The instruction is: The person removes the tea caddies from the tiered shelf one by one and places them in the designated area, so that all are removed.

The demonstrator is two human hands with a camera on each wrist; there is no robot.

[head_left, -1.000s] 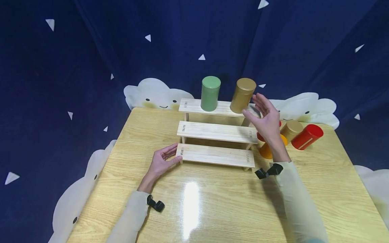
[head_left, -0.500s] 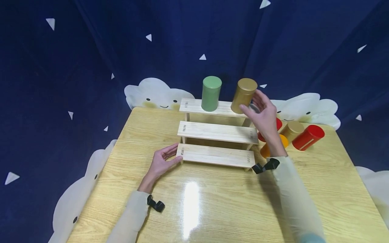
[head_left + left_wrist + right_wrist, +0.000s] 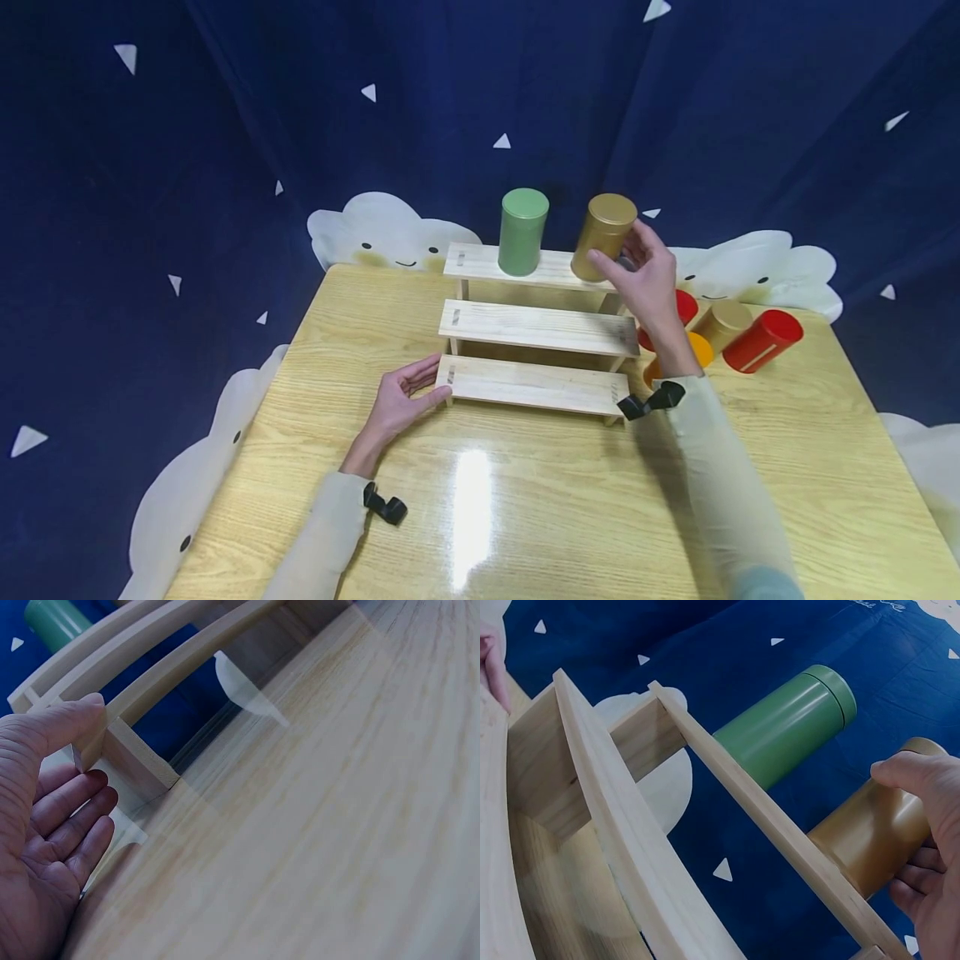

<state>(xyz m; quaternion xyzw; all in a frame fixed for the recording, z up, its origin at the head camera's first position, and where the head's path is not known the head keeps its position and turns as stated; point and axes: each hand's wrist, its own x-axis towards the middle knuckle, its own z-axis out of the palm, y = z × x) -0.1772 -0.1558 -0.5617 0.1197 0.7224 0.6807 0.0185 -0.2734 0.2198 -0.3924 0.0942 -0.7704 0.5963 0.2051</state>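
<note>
A three-step wooden shelf (image 3: 536, 324) stands on the table. Its top step bears an upright green canister (image 3: 522, 233) and, to the right, a gold canister (image 3: 604, 229). My right hand (image 3: 651, 271) grips the gold canister from the right, thumb on its near side and fingers round the far side, partly hidden; the right wrist view shows this gold canister (image 3: 877, 832) standing on the top board. My left hand (image 3: 401, 400) holds the left end of the lowest step, thumb (image 3: 71, 720) against the board's edge, the other fingers loosely curled beyond the end.
Right of the shelf, a red canister (image 3: 763, 340), another gold canister (image 3: 722, 323), an orange one (image 3: 701, 348) and a second red one (image 3: 686, 307) are grouped on the wooden table (image 3: 570, 508); my right arm partly covers them. A dark blue curtain (image 3: 420, 100) hangs behind.
My right hand has moved left from beside the gold canister and taken hold of it. The canister still stands on the top step. The left hand has stayed at the shelf's end.
</note>
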